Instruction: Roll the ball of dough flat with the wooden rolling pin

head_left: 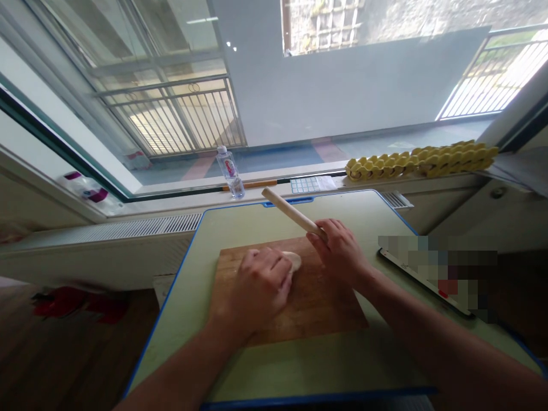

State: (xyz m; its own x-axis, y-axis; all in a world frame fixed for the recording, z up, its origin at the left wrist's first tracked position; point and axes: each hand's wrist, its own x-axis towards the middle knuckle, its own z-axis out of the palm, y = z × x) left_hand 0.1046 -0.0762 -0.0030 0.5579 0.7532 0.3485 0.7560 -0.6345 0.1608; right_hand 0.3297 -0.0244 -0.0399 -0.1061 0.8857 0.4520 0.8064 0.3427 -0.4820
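While fingers (335, 227) grip rod (291, 212), bottle label (230, 167) blurred

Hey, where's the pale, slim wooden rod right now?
In the head view, the pale, slim wooden rod is near the picture's centre, held in the right hand and slanting up-left, beyond most of the brown rectangular wooden board.

Red-marked label (230, 166) on a clear plastic bottle (236, 187) at the window, lettering too small and blurred to read, no legible text
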